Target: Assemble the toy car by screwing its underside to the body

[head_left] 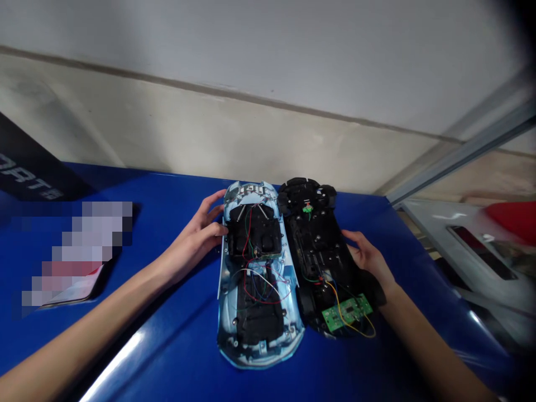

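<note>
Upside down before me lies a light-blue toy car body shell, its black interior showing with thin red, green and white wires. My left hand grips its left edge, thumb on the rim and fingers around the far side. Close against the shell's right side is the black toy car chassis. A green circuit board sits at the chassis's near end, with a yellow wire looping from it. My right hand holds the chassis by its right edge; some of its fingers are hidden behind it.
The blue table has a glossy surface. A partly pixelated flat object lies at left, near a dark box with lettering. Behind stands a pale wall. At right are a metal frame and a blurred red object.
</note>
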`<state>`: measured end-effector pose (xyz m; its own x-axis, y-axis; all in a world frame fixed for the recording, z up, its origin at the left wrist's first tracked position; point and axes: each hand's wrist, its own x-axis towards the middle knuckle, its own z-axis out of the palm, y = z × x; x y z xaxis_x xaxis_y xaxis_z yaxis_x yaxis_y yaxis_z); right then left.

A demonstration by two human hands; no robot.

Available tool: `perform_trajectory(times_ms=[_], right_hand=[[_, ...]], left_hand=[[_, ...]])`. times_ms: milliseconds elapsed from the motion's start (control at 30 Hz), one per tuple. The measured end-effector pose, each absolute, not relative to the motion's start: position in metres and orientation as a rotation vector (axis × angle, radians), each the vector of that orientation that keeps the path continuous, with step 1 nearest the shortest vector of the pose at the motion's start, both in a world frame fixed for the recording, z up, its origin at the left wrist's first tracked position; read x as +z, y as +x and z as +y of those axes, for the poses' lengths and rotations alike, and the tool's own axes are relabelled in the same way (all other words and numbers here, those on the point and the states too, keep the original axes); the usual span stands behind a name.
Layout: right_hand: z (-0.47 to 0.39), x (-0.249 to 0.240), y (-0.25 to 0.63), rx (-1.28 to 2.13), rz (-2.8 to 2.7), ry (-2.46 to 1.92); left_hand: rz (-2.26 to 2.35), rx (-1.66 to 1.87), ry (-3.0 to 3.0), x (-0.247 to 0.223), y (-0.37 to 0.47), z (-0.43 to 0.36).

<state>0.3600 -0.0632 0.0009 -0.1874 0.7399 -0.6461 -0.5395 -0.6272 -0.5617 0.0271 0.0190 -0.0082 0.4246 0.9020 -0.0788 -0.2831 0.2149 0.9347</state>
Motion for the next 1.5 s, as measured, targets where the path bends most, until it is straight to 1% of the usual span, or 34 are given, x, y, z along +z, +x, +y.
perform_trajectory(times_ms=[633,1133,1500], right_hand=[[-0.0642,0.0013,0.3596,1.897,-0.283,-1.216],[-0.0656,0.0044,0.3521,1.817,-0.467,-1.248],[-0.0649,0.0056,0.3524,1.859,-0.363,-1.222]], left_hand=[[0.714,0.961,0.954,-0.0087,0.0255,0.02],[0.698,0.938,0.999,-0.0061,0.0254,0.0191],[0.699,0.927,1.019,-0.0048,0.0259,0.0182]])
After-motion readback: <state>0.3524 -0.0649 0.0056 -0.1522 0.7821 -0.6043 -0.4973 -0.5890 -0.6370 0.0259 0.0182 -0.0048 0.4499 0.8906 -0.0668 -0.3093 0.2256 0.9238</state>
